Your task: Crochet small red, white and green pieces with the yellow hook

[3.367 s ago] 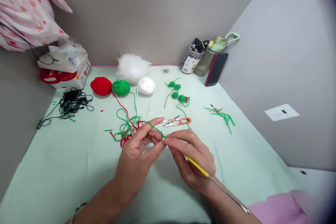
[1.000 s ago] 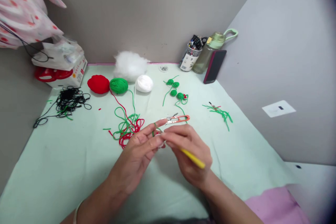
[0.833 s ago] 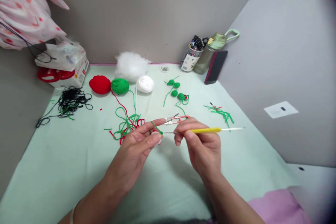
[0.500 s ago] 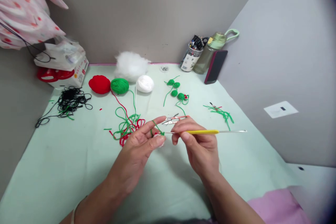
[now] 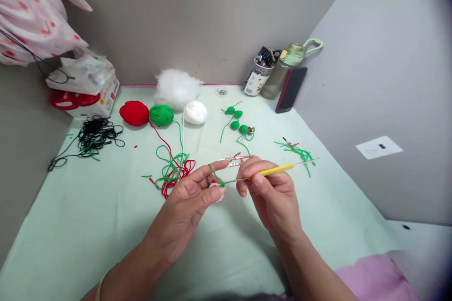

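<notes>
Between the thumb and fingers of my left hand is a small crochet piece in white, red and green, mostly hidden by the thumb. Green yarn runs from it over my raised index finger. My right hand grips a crochet hook by its yellow handle, and the metal tip meets the green stitches at the piece's edge. Just behind my hands lie thread snips with orange handles, partly covered by my right fingers. Loose green and red yarn is tangled beyond my left hand.
Red, green and white yarn balls stand before fluffy stuffing. Several small green crochet balls lie further right, near green yarn scraps. Black cord is heaped left. A phone leans on a bottle.
The hook has swung from pointing down toward my forearm to nearly level, its back end now slightly raised. White and red parts of the piece have come into view under my left thumb.
</notes>
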Demonstrator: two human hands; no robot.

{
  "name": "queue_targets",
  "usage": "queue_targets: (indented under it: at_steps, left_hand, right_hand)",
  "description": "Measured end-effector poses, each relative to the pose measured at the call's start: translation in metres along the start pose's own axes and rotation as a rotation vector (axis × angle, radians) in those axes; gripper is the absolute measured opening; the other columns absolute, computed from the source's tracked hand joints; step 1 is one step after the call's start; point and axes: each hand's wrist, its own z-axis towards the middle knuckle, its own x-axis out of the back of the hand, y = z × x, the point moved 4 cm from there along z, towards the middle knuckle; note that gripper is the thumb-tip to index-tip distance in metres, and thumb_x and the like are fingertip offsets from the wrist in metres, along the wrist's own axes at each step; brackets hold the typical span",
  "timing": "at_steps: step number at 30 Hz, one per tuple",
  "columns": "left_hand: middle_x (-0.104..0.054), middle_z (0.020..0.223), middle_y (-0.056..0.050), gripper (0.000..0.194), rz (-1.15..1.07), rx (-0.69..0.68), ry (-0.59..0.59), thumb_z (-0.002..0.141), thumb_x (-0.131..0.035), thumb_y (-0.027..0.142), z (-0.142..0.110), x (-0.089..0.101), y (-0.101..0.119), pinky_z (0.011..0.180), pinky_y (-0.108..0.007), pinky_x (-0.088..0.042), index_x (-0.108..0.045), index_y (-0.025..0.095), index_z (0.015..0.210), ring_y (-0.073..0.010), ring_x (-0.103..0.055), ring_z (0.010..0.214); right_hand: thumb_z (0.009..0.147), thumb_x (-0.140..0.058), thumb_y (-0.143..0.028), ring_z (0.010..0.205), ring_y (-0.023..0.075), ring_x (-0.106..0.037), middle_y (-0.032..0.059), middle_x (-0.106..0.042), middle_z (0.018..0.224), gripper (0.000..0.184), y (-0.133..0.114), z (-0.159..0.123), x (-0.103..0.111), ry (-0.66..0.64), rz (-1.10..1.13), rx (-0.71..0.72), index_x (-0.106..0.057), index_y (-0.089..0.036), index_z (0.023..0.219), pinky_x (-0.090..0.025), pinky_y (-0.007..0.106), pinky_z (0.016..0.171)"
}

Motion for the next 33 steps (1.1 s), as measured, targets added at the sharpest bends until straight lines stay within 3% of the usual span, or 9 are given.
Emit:
queue_targets:
  at_steps: [3,7,13,25,29,33]
  left_hand:
    - [-0.067,0.090,-0.001,0.041,-0.028,0.005,-0.025,0.086,-0.084,0.024,-0.001,-0.003,-0.001,0.086,-0.024,-0.046,-0.079,0.027,0.126,-0.0119,-0.056,0.083]
    - [-0.067,0.092,-0.004,0.043,-0.076,0.023,-0.047,0.086,-0.082,0.024,-0.001,-0.006,-0.002,0.083,-0.024,-0.048,-0.078,0.023,0.129,-0.0138,-0.056,0.087]
    - [-0.066,0.090,-0.004,0.041,-0.103,0.019,-0.080,0.089,-0.079,0.021,-0.001,-0.006,-0.002,0.082,-0.022,-0.048,-0.078,0.021,0.130,-0.0129,-0.055,0.085]
    - [-0.067,0.086,-0.003,0.037,-0.140,0.041,-0.037,0.083,-0.083,0.017,-0.001,-0.003,0.000,0.076,-0.020,-0.048,-0.082,0.019,0.120,-0.0097,-0.055,0.077]
    - [-0.066,0.076,0.001,0.029,-0.063,-0.025,0.010,0.081,-0.086,0.022,-0.001,-0.003,-0.002,0.078,-0.020,-0.049,-0.084,0.022,0.110,-0.0104,-0.060,0.076]
    - [-0.071,0.083,0.001,0.024,0.121,-0.149,0.066,0.084,-0.085,0.028,-0.002,-0.005,-0.006,0.088,-0.023,-0.050,-0.083,0.029,0.108,-0.0134,-0.065,0.086]
  right_hand:
    - [0.093,-0.075,-0.035,0.062,0.0144,-0.060,-0.0002,-0.064,0.070,0.013,0.003,0.000,-0.002,-0.009,0.029,-0.006,-0.081,-0.024,0.090,-0.055,0.033,0.067]
    - [0.091,-0.077,-0.035,0.060,0.0121,-0.059,0.0012,-0.066,0.076,0.013,0.010,-0.001,-0.004,0.016,0.179,-0.159,-0.081,-0.023,0.087,-0.053,0.026,0.056]
    - [0.092,-0.076,-0.035,0.060,0.0094,-0.056,0.0010,-0.066,0.076,0.015,0.017,-0.003,-0.006,0.033,0.284,-0.329,-0.079,-0.022,0.086,-0.051,0.021,0.054]
    - [0.084,-0.084,-0.034,0.053,0.0077,-0.050,-0.0001,-0.063,0.067,0.019,0.016,0.000,-0.001,0.105,0.296,-0.395,-0.077,-0.018,0.077,-0.045,0.020,0.050]
    - [0.089,-0.080,-0.034,0.054,0.0083,-0.052,-0.0010,-0.062,0.064,0.016,0.015,-0.002,-0.003,0.040,0.321,-0.345,-0.079,-0.021,0.081,-0.042,0.019,0.049]
    - [0.094,-0.075,-0.033,0.065,0.0119,-0.059,0.0018,-0.071,0.081,0.011,0.011,-0.008,-0.007,-0.011,0.124,-0.116,-0.083,-0.026,0.092,-0.048,0.026,0.061]
